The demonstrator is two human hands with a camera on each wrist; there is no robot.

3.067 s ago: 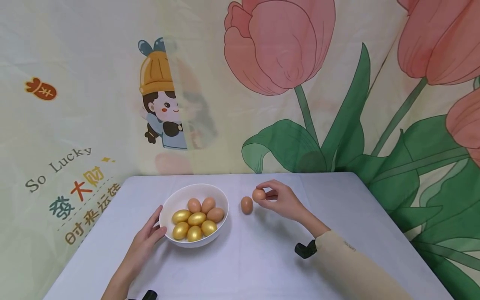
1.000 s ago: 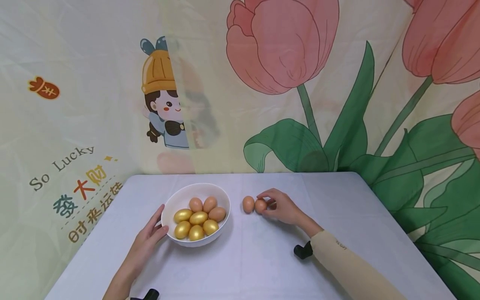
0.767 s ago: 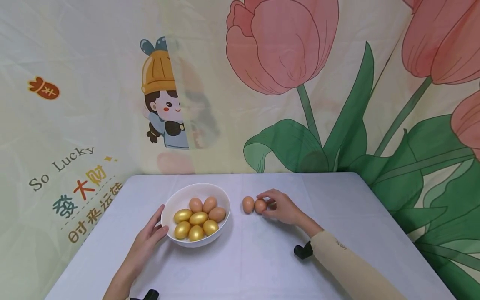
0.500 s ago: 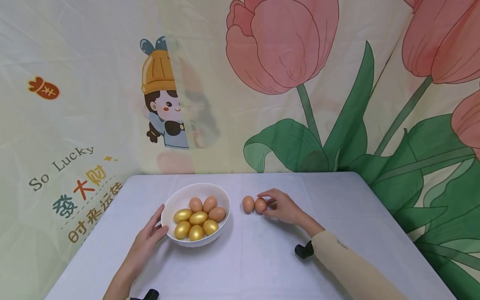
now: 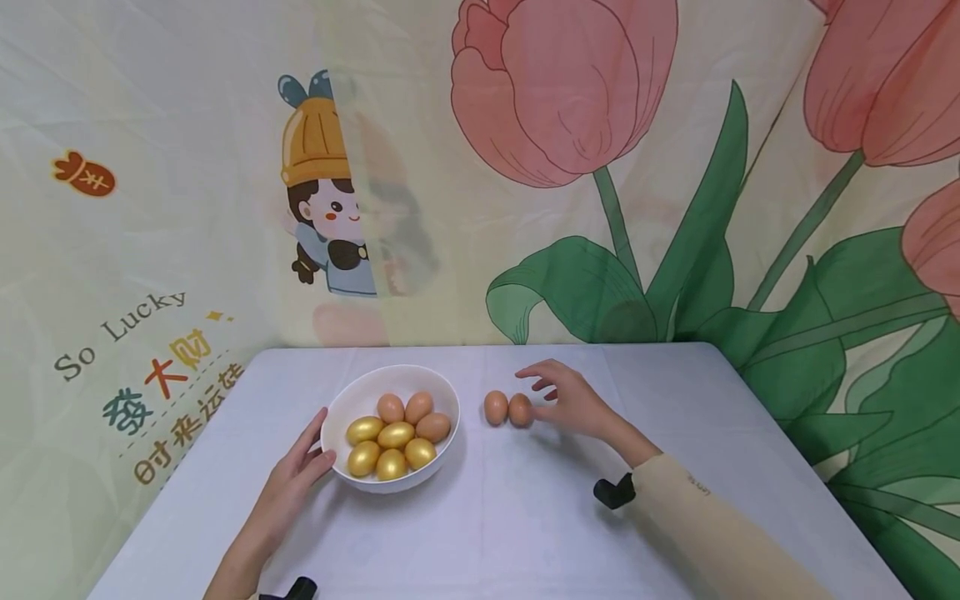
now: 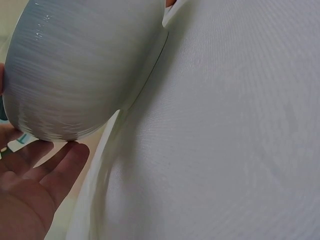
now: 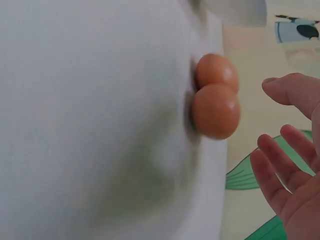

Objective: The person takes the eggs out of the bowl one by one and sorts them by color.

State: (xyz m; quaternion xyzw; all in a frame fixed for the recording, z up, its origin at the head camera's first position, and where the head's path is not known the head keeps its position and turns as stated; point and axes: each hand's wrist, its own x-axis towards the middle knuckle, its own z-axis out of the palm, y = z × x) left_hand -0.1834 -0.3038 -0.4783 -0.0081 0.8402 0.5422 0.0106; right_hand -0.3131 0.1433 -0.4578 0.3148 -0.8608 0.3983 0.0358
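In the head view a white bowl point(image 5: 390, 486) holds several gold eggs point(image 5: 395, 435) and 3 brown eggs point(image 5: 418, 407). My left hand point(image 5: 288, 483) rests against the bowl's left side, its fairly straight fingertips touching the outer wall, as the left wrist view also shows. Right of the bowl, two brown eggs stand side by side on the cloth: a left egg point(image 5: 496, 407) and a right egg point(image 5: 520, 410). Just right of them my right hand point(image 5: 573, 402) hovers with fingers spread, holding nothing. A gap separates it from both eggs point(image 7: 216, 111) in the right wrist view.
A white cloth covers the table point(image 5: 480, 533), whose far edge meets a printed backdrop point(image 5: 435, 317) with tulips and a cartoon figure. Black wrist mounts point(image 5: 615, 492) sit at both wrists.
My right hand brought a brown egg down beside the other one, held it there, then let go and drew back up and to the right. The left hand and bowl stayed put.
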